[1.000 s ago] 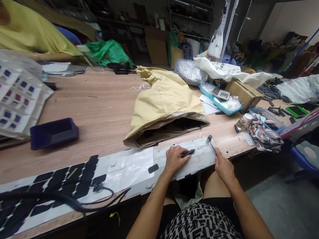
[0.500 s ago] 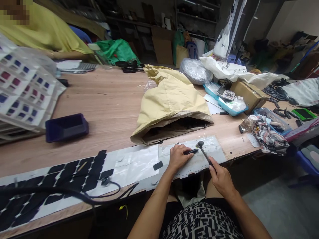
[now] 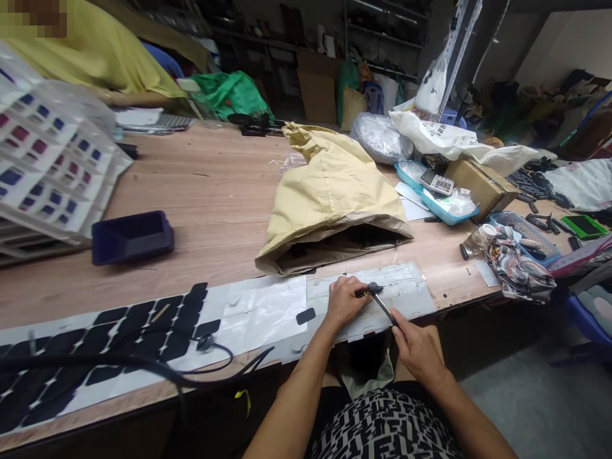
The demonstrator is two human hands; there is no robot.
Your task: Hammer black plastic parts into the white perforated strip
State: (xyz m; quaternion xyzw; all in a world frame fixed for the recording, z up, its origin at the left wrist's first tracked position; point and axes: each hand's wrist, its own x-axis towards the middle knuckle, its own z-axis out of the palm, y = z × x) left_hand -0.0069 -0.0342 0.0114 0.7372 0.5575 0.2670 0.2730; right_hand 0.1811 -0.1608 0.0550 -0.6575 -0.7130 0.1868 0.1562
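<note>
My right hand (image 3: 415, 347) is closed around the dark handle of a small hammer (image 3: 382, 306) with a metal shaft and a black head. Pinched in the fingers of my left hand (image 3: 345, 301) is a slim black piece (image 3: 360, 293), held low over the grey plastic-covered board (image 3: 408, 306) at the table's front edge. The hammer's head is over the piece, close to my left fingertips, and hides part of it. Whether head and piece touch, I cannot tell. Behind both hands lies a yellow sack (image 3: 335, 185), its dark mouth facing me.
Flat black pieces (image 3: 138, 312) lie in rows on white sheeting at left, crossed by a dark cable (image 3: 143, 364). A purple bin (image 3: 134, 239) and white crate (image 3: 62, 146) stand beyond. Blue trays (image 3: 449, 210) and a cardboard box (image 3: 480, 185) sit right. A person in yellow (image 3: 109, 51) is across the table.
My right hand has swung the hammer's head left and down, over the black piece. My left hand keeps its pinch in nearly the same place. The whole view has shifted slightly.
</note>
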